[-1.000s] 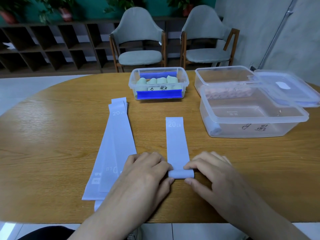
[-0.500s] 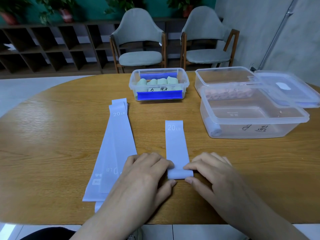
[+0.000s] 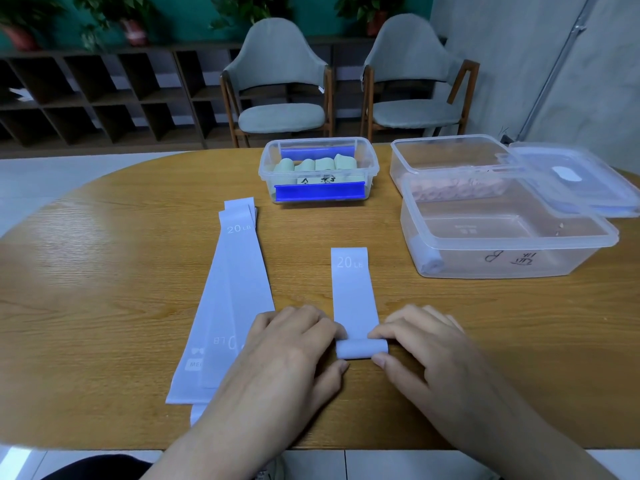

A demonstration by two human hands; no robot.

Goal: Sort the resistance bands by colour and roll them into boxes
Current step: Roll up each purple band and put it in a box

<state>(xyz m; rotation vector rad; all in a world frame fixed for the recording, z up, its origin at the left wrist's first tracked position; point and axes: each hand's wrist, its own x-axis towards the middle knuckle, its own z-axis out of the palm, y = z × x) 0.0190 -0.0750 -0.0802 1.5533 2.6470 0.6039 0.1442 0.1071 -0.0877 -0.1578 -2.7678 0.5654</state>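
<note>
Lavender band (image 3: 353, 296) lies flat on table (image 3: 104, 271), near end rolled up. Left hand (image 3: 287, 355) and right hand (image 3: 426, 351) pinch the roll's two ends, fingers curled. Stack of flat bands (image 3: 232, 299) just left; clear boxes (image 3: 502, 237) beyond.

A rounded wooden table (image 3: 104, 271) with a pale grain fills the foreground, and glare from overhead light is caught on its left side. Behind it, two grey upholstered chairs (image 3: 280, 84) with wooden legs are set side by side before a low dark cubby shelf (image 3: 97, 95) and a teal wall (image 3: 194, 15), along which potted plants (image 3: 114, 19) are lined. To the right a plain grey wall (image 3: 519, 64) is crossed by a slanting metal pipe (image 3: 554, 71), and pale floor (image 3: 52, 181) is seen at left.
</note>
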